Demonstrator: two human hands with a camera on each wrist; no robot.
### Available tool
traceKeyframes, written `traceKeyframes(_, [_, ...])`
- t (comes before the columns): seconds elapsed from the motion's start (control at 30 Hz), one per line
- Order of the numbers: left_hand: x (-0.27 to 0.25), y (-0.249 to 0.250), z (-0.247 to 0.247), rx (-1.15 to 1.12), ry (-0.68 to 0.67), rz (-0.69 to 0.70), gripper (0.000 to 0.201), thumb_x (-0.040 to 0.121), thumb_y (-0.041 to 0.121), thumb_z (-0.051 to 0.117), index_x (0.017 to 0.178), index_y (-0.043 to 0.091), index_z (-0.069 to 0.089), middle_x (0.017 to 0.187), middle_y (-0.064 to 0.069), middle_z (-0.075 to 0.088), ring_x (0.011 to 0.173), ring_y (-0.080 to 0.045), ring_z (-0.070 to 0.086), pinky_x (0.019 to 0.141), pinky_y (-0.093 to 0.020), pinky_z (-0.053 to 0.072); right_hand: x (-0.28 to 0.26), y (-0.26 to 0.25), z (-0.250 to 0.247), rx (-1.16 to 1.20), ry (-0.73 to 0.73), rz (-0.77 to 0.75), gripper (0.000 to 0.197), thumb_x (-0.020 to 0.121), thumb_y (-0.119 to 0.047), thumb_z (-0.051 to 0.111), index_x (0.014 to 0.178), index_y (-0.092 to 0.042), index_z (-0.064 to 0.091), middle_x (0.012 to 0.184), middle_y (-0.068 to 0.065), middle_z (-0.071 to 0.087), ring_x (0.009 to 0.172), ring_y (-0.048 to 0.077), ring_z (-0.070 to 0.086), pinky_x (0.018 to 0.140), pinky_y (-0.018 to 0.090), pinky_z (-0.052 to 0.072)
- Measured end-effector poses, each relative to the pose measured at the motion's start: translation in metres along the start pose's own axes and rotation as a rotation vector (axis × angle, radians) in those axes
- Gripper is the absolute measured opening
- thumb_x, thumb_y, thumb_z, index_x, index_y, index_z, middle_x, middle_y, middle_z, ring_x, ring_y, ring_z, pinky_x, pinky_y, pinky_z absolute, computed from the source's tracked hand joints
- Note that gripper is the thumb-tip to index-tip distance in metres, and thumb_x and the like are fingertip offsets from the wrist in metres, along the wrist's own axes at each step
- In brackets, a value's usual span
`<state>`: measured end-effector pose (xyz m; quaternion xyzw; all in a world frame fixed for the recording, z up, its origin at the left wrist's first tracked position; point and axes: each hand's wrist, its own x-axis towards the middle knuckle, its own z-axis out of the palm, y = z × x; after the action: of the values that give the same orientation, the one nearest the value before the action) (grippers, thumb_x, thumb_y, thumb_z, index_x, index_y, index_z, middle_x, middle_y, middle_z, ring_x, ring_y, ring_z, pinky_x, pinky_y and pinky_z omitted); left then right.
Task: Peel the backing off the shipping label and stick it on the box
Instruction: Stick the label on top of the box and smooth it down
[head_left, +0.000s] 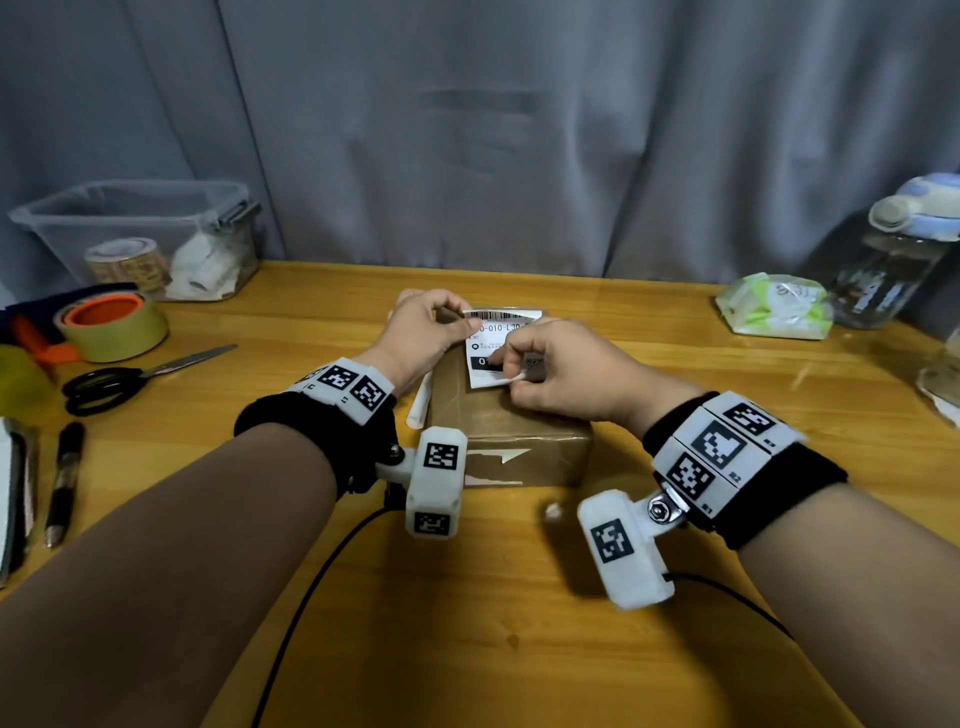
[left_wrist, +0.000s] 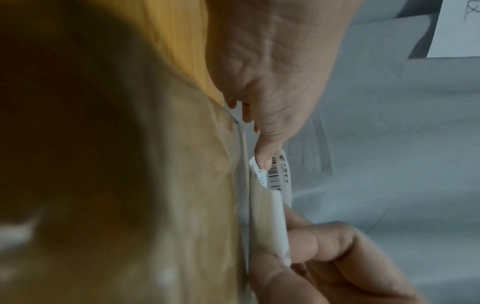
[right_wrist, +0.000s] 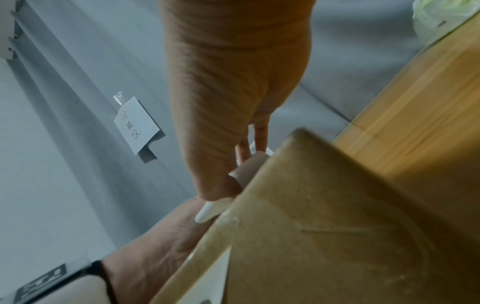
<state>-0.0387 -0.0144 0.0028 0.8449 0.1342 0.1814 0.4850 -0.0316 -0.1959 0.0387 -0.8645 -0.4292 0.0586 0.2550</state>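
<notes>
The shipping label lies atop the box's far end between both hands, the left hand thumbing its far-left edge, the nearer right hand pinching its curled near edge.
</notes>
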Motion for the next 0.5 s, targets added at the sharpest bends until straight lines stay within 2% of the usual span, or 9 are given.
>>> traceKeyframes(0.1, [0.0023,0.0002,0.002,0.008,0.005,-0.004,0.02,0.074,0.027,0.074,0.066,0.036,0.059,0.103,-0.002,0.04,0.116,-0.033,0.044,0.108,-0.044,0.034,0.0009,-0.0008,-0.0005,-0.001,-0.001,0.005,0.013,0.071,-0.014,0.066,0.069,-0.024,0.058,0.098,0.005,0.073,0.1,0.022,0.062,0.09,0.041,0.05])
traceKeyframes(0.23, [0.005,-0.0018,0.0026,0.014,0.01,-0.006,0.021,0.074,0.027,0.074,0.064,0.036,0.058,0.096,0.003,0.04,0.116,-0.032,0.044,0.107,-0.045,0.035,0.002,-0.0011,0.0004,-0.004,-0.006,0.006,0.023,0.072,-0.016,0.067,0.061,-0.031,0.051,0.097,0.003,0.072,0.102,0.021,0.062,0.093,0.041,0.048])
traceKeyframes(0.33, [0.0051,-0.003,0.0025,0.02,0.008,-0.005,0.02,0.074,0.027,0.074,0.065,0.036,0.058,0.103,-0.001,0.04,0.117,-0.031,0.043,0.108,-0.044,0.034,0.0031,-0.0003,0.0023,0.001,-0.006,0.0,0.022,0.071,-0.019,0.066,0.061,-0.031,0.052,0.097,0.001,0.072,0.104,0.021,0.061,0.094,0.042,0.048])
traceKeyframes(0.5, [0.0053,-0.0052,0.0021,0.034,0.01,-0.006,0.02,0.075,0.027,0.074,0.066,0.036,0.058,0.105,-0.001,0.04,0.119,-0.031,0.042,0.11,-0.044,0.031,0.0038,0.0006,0.0036,0.014,-0.002,-0.003,0.022,0.07,-0.018,0.067,0.06,-0.03,0.052,0.098,-0.001,0.072,0.103,0.018,0.062,0.091,0.041,0.05])
